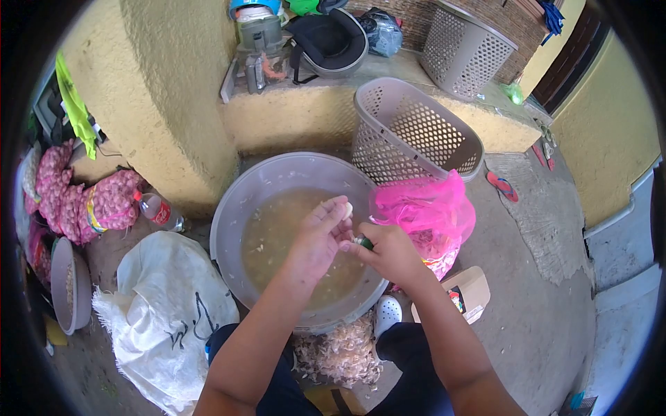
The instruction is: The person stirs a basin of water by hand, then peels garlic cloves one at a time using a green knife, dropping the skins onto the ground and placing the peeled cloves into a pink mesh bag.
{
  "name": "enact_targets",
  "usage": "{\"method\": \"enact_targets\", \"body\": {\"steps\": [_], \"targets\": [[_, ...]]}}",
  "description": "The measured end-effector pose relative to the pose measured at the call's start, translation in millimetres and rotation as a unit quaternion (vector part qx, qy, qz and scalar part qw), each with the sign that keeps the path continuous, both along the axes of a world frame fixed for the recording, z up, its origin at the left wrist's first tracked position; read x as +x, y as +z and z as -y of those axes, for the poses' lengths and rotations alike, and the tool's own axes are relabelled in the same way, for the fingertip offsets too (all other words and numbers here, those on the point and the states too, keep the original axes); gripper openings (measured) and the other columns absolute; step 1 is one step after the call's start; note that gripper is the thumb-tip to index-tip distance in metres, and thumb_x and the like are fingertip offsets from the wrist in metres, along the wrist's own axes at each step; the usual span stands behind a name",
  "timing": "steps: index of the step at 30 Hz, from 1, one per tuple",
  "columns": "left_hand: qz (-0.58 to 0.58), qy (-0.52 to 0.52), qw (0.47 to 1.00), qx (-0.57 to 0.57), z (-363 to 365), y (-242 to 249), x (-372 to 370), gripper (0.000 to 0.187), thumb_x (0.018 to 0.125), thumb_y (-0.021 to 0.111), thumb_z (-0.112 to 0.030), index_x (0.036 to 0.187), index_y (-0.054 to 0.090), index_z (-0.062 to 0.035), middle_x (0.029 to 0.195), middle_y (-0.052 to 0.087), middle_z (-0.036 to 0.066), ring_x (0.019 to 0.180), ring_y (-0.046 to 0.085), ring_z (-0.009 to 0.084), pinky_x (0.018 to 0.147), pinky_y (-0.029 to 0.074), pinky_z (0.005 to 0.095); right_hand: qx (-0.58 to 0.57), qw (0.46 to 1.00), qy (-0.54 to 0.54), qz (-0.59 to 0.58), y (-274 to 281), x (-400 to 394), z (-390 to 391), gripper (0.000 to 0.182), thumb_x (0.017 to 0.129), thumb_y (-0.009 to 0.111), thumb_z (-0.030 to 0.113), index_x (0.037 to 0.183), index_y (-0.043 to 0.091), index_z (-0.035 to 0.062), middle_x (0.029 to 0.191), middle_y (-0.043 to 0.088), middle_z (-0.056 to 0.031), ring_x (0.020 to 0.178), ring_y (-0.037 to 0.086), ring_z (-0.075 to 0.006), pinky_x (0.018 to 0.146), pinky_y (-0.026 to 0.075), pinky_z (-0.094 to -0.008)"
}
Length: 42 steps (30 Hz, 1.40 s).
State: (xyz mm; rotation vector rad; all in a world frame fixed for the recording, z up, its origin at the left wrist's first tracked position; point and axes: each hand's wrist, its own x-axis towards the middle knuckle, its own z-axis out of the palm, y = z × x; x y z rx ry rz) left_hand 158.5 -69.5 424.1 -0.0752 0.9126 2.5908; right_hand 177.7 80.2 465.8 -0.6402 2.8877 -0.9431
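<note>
Over a wide grey basin (227, 232) of cloudy water with pale bits in it, my two hands are close together. Between the fingertips of my left hand (320, 232) is a white garlic clove (347, 211). My right hand (390, 251) is closed around the green handle of a small knife (364, 242); its blade is mostly hidden by the fingers. A heap of papery garlic peels (341, 355) lies on the ground between my feet, just below the basin.
A pink plastic bag (433, 215) and an open cardboard box (472, 291) stand right of the basin. Behind is a perforated laundry basket (416, 132). On the left are a white sack (166, 305), a Coca-Cola bottle (161, 213) and mesh bags of garlic (114, 201).
</note>
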Motion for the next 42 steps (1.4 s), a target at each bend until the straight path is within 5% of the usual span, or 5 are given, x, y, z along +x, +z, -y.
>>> {"method": "enact_targets", "body": {"steps": [9,15,18,21,42], "targets": [[0.042,0.030,0.997,-0.060,8,8,-4,0.018,0.086,0.051,-0.016,0.101,0.053,-0.0069,0.086,0.056,0.001,0.071,0.051,0.0073,0.061,0.043,0.0212,-0.280,0.880,-0.003,0.384,7,3,-24,0.042,0.082,0.051,0.042,0.076,0.055,0.0006,0.058,0.049,-0.0036,0.049,0.044,-0.0117,0.047,0.037,-0.0256],[0.007,-0.007,0.996,-0.085,5,13,-1,0.017,0.086,0.052,-0.018,0.097,0.054,-0.0061,0.086,0.056,0.001,0.069,0.050,0.0056,0.061,0.042,0.0201,-0.162,0.869,0.032,0.467,16,9,-45,0.039,0.080,0.053,0.040,0.082,0.057,0.0012,0.063,0.051,-0.0034,0.052,0.047,-0.0119,0.049,0.038,-0.0246],[-0.016,-0.020,0.993,-0.117,3,13,1,0.017,0.085,0.053,-0.018,0.096,0.055,-0.0047,0.085,0.056,0.001,0.069,0.050,0.0058,0.061,0.042,0.0201,0.051,0.947,0.198,0.250,13,11,-47,0.039,0.076,0.058,0.037,0.085,0.055,-0.0008,0.069,0.054,-0.0095,0.061,0.052,-0.0178,0.056,0.042,-0.0302],[-0.029,-0.038,0.988,-0.144,-1,13,2,0.018,0.083,0.056,-0.017,0.095,0.055,-0.0037,0.084,0.057,0.001,0.069,0.051,0.0065,0.061,0.043,0.0203,0.051,0.945,0.073,0.314,23,12,-41,0.043,0.073,0.062,0.036,0.089,0.054,-0.0030,0.075,0.056,-0.0145,0.069,0.054,-0.0227,0.064,0.042,-0.0341],[-0.104,-0.006,0.952,-0.290,-9,15,8,0.024,0.082,0.057,-0.012,0.097,0.058,0.0058,0.089,0.061,0.011,0.079,0.059,0.0159,0.074,0.049,0.0285,-0.286,0.946,-0.137,0.074,-13,1,-5,0.029,0.074,0.065,0.013,0.100,0.059,0.0032,0.089,0.063,-0.0113,0.081,0.060,-0.0160,0.071,0.046,-0.0275]]}}
